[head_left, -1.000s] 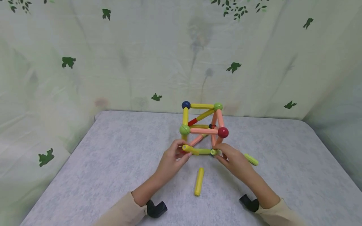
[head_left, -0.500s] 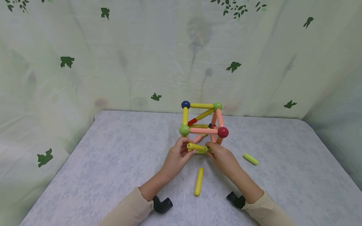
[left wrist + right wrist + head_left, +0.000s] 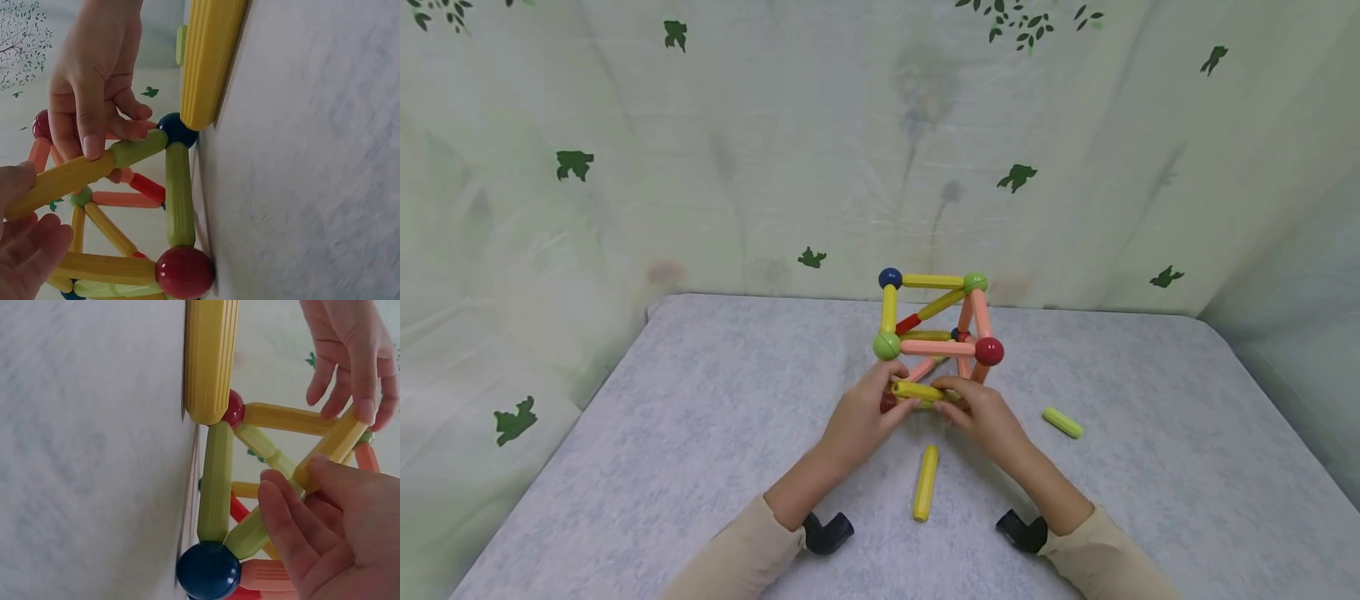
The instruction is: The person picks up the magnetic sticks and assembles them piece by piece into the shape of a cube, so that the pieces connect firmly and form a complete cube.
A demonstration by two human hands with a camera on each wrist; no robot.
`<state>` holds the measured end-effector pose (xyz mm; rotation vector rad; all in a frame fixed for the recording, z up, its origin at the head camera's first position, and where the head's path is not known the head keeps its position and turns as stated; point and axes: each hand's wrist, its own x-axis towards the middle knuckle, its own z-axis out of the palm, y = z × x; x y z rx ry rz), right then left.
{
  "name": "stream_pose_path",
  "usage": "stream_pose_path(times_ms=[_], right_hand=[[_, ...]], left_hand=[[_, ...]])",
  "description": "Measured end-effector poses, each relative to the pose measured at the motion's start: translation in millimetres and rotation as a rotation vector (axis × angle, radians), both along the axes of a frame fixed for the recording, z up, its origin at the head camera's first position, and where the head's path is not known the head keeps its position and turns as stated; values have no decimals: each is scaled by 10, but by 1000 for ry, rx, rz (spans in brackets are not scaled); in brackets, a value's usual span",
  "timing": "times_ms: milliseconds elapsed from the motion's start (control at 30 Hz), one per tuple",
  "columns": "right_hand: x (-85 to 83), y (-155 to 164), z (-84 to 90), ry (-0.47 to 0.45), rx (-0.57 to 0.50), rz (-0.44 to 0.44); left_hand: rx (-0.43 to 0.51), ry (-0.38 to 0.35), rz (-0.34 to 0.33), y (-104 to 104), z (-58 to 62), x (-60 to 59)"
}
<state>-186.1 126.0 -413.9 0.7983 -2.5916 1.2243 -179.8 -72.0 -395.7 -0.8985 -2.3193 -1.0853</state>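
Observation:
A cube-like frame of magnetic sticks and balls stands mid-table, with a blue ball (image 3: 890,278), a light green ball (image 3: 886,345) and a red ball (image 3: 989,351) at upper corners. At its lower front, my left hand (image 3: 857,421) pinches one end of a yellow stick (image 3: 917,390). My right hand (image 3: 988,421) pinches that stick's other end where it meets a short light green stick (image 3: 140,149). This green stick slants up from a dark blue ball (image 3: 209,570) at a bottom corner. Another light green stick (image 3: 180,197) runs along the bottom to a red ball (image 3: 185,272).
A loose yellow stick (image 3: 926,483) lies on the grey table (image 3: 700,400) between the forearms. To the right lies a short light green stick (image 3: 1063,422). Black wrist devices (image 3: 827,533) sit at both cuffs. Behind the table hangs a leaf-patterned cloth (image 3: 760,150).
My right hand has moved left from the bottom corner to the yellow stick. The yellow stick has swung sideways, and its right end now meets the short light green stick.

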Motion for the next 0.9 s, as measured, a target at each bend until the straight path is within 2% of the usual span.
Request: stream_pose_path(times_ms=[100, 133, 200, 267, 333, 467, 700, 800, 900], right_hand=[[-19, -4, -22, 13, -35, -3], [-23, -10, -23, 16, -42, -12], [-34, -23, -22, 23, -48, -39], [-40, -47, -13, 20, -57, -72], [-40, -77, 3, 15, -67, -105], [-33, -129, 30, 6, -78, -160], [-25, -168, 60, 10, -65, -211], [-27, -175, 52, 6, -61, -222], [-29, -179, 37, 3, -63, -231]], left_hand=[[-105, 211, 85, -60, 58, -9], [-121, 253, 111, -75, 81, -18], [-143, 273, 171, -100, 127, -42], [-160, 224, 216, -115, 169, -76], [-176, 134, 244, -122, 202, -112], [-167, -39, 237, -121, 231, -167], [65, -358, 146, -81, 256, -205], [136, -421, 138, -66, 249, -217], [172, -422, 131, -58, 224, -230]])
